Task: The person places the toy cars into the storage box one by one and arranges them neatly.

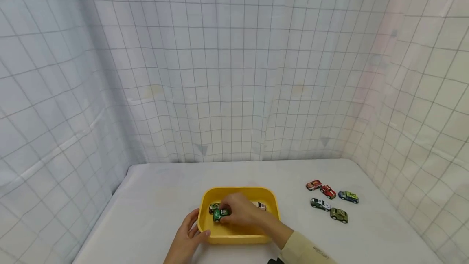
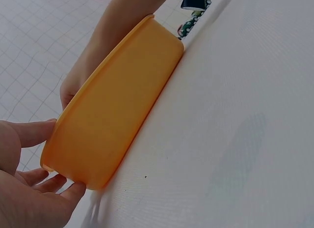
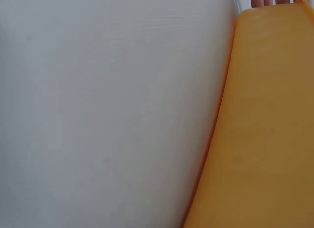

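My right hand (image 1: 239, 210) reaches into a yellow plastic bin (image 1: 239, 239) and pinches a green toy car (image 1: 218, 215) near the bin's left side. A camouflage toy car (image 1: 213, 206) lies just behind it, partly covered. On the bin's right side a white toy car (image 1: 261, 206) shows, partly hidden by the right hand. My left hand (image 1: 186, 236) holds the bin's near left corner. In the left wrist view, the left thumb (image 2: 37, 132) lies at the bin's rim and the fingers press its outer wall.
Right of the bin, several toy cars lie on the white table (image 1: 154, 207): two red ones, a blue and yellow car (image 1: 348, 196), a green and white car (image 1: 320, 204) and an olive car (image 1: 339, 215). White gridded cloth (image 1: 234, 72) hangs behind and at both sides.
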A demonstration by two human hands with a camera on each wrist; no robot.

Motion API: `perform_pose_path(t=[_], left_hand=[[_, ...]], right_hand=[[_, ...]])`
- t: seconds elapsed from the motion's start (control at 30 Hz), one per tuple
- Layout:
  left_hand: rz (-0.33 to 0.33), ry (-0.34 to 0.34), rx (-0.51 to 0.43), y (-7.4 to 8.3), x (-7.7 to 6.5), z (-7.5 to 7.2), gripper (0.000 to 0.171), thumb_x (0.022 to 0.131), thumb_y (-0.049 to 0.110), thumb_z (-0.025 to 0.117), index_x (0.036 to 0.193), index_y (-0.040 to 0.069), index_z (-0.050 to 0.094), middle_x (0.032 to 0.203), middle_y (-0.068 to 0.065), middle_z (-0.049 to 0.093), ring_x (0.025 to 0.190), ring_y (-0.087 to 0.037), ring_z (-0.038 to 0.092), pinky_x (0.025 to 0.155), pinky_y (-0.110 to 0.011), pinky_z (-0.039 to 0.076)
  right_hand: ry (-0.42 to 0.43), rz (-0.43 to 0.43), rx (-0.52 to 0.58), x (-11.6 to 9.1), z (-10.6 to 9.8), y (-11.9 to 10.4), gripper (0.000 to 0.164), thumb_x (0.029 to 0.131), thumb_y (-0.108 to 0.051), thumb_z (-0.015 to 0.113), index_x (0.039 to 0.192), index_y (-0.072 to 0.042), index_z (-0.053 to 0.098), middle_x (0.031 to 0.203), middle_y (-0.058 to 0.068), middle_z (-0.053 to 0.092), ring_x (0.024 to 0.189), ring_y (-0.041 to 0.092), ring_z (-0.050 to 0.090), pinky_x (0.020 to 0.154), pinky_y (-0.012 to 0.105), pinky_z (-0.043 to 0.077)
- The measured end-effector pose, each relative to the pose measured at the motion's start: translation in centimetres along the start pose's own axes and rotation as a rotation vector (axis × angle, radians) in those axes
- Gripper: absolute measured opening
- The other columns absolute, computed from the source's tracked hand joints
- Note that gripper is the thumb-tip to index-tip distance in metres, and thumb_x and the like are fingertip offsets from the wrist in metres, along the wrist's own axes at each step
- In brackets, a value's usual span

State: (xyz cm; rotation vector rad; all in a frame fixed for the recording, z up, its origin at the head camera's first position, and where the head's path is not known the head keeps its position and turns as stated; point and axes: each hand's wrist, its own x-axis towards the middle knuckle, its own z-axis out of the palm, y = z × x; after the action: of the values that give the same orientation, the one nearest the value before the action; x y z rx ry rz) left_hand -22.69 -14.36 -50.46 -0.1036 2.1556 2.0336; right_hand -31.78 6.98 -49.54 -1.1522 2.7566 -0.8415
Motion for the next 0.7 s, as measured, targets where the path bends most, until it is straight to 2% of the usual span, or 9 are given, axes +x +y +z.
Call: perform_pose_path(t=[0.23,0.47,0.7], left_hand=[[0.006,-0.013,-0.006,0.1,0.0,-0.2,0.093,0.091,0.014,0.081,0.161,-0.003,0.021,0.164,-0.033,0.02,0.146,-0.05,0.031,0.108,-0.047,0.047],[0.031,-0.025,-0.002,0.1,-0.1,-0.3,0.09,0.092,0.012,0.079,0.16,-0.003,0.022,0.164,-0.032,0.02,0.145,-0.049,0.033,0.106,-0.044,0.049],[0.028,-0.017,0.014,0.1,0.0,-0.1,0.09,0.092,0.013,0.08,0.16,-0.003,0.023,0.164,-0.032,0.021,0.145,-0.049,0.034,0.106,-0.044,0.05]], right_hand=[[-0.001,-0.006,-0.059,0.6,0.4,-0.7,0.018,0.087,-0.022,0.087,0.101,-0.013,0.08,0.089,-0.018,0.069,0.078,-0.006,0.056,0.07,0.012,0.049],[-0.033,0.014,-0.127,1.0,1.0,-1.0,0.02,0.088,-0.026,0.086,0.102,-0.014,0.081,0.089,-0.018,0.068,0.08,-0.004,0.054,0.078,0.017,0.049],[-0.03,0.037,-0.185,0.8,1.2,-1.0,0.025,0.089,-0.032,0.084,0.106,-0.014,0.081,0.093,-0.015,0.069,0.084,-0.001,0.055,0.085,0.021,0.05]])
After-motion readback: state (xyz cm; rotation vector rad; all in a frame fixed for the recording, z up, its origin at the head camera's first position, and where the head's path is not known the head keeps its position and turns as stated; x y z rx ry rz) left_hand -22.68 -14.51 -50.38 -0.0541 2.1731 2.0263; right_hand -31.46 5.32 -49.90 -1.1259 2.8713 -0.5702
